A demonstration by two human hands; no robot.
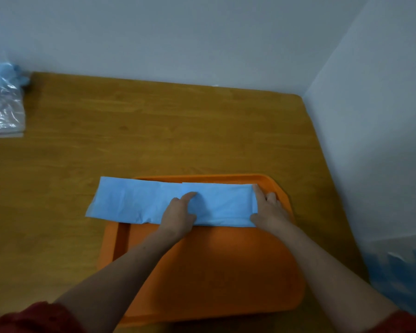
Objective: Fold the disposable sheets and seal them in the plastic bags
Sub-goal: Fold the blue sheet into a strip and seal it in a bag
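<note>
Currently: light blue disposable sheet (135, 203), folded into a long strip, lies across the far part of the orange plastic tray (214, 272); its left end overhangs the wooden table (154, 131). Left hand (178, 212) presses flat on the strip's middle, fingers extended. Right hand (269, 207) presses the right-end fold, fingers straight (thumb at near corner). Clear plastic bags (5, 109) lie far left.

Plain room: wooden table (154, 131), bare white walls (202, 39).
</note>
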